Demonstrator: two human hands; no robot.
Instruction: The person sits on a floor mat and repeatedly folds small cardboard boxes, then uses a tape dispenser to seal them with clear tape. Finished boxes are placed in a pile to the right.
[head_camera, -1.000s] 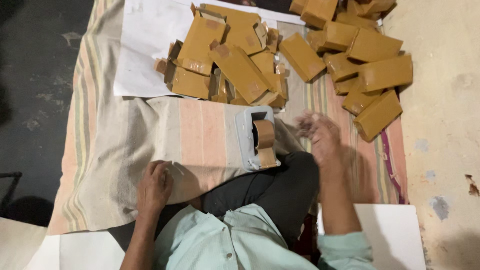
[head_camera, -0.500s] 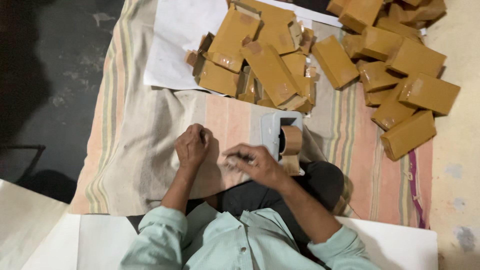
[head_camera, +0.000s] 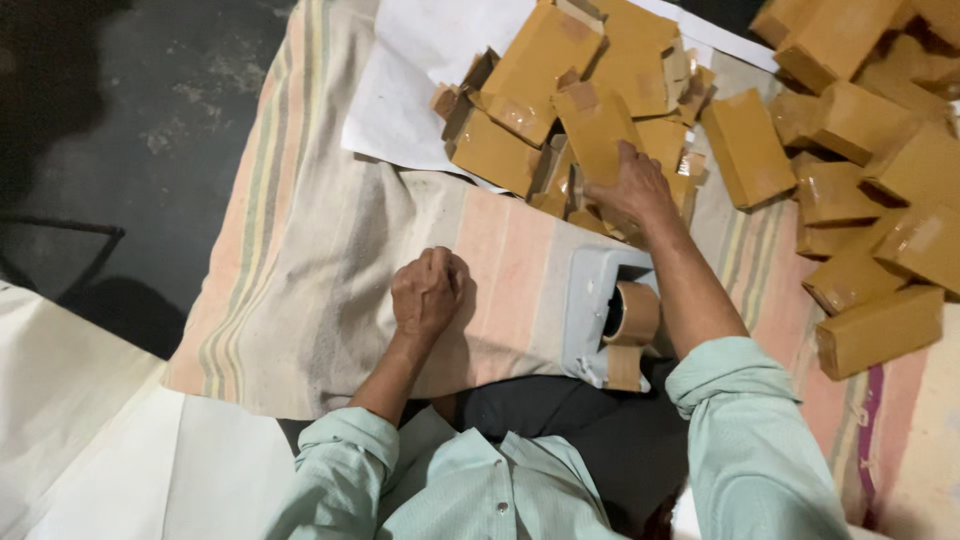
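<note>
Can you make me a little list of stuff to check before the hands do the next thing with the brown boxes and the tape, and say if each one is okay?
1. Right hand on a box: ok, it rests on the unsealed brown boxes.
2. Firm grip on one box: cannot tell, the fingers are partly hidden.
3. Left hand free: cannot tell, it is curled into a fist on the striped cloth.
4. Tape dispenser within reach: ok, it sits between the arms.
5. Tape on the roll: ok, brown tape shows.
6. Finished boxes kept apart: ok, the closed boxes lie to the right.
</note>
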